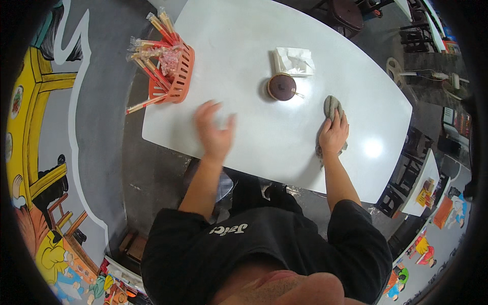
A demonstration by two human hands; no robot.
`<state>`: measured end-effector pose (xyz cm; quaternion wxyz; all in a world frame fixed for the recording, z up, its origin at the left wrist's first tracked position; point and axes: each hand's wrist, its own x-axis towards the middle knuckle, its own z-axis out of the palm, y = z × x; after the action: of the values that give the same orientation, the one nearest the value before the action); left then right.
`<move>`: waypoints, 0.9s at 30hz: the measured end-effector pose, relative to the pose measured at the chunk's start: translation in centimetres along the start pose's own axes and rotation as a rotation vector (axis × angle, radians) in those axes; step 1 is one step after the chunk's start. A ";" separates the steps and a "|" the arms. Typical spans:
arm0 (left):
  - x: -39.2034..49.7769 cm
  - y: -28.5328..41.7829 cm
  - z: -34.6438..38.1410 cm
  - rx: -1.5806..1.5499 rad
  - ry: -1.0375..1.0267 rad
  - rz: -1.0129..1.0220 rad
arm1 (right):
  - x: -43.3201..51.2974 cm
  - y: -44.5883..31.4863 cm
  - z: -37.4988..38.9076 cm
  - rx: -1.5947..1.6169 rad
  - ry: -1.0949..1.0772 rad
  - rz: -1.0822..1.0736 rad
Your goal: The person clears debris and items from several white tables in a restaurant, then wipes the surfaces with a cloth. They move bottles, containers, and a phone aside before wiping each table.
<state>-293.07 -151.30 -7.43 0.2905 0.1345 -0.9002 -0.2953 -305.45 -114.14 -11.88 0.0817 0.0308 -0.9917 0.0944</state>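
Observation:
Under my right hand (334, 131) lies a grey-green cloth (333, 103), bunched and pressed on the white tabletop (244, 129). My left hand (215, 131) is blurred above the table's near left part, fingers spread, holding nothing. Left of that hand stands an orange slotted plastic basket (184, 76) filled with wrapped chopsticks (152, 72). One wrapped pair (146, 103) sticks out low past the table's left edge. Between my hands and farther back sits a round pot with a dark brown top (282, 87); a small clear handle pokes out at its right. A pack of white paper napkins (293, 61) is just behind it.
A dark stool (345, 15) stands beyond the far edge. To the right are another white table (421, 190) with items on it, dark chairs (396, 194) and a standing fan (396, 72). A painted wall (42, 114) runs along the left. A stool seat (225, 187) shows below my left forearm.

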 end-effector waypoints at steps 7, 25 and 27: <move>6.6 8.2 11.7 -0.068 -0.478 -0.180 | 0.4 0.3 -0.6 0.061 -0.006 -0.023; 12.8 8.3 3.3 -0.176 -0.596 -0.093 | 0.5 0.5 -1.6 0.164 0.065 -0.047; 15.6 10.0 8.1 -0.085 -0.594 0.075 | 0.4 0.6 -1.5 0.155 0.083 -0.060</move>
<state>-311.05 -146.15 0.24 0.0304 -0.0032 -0.9369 -0.3483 -305.69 -113.27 -10.44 0.1229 0.0627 -0.9758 0.1697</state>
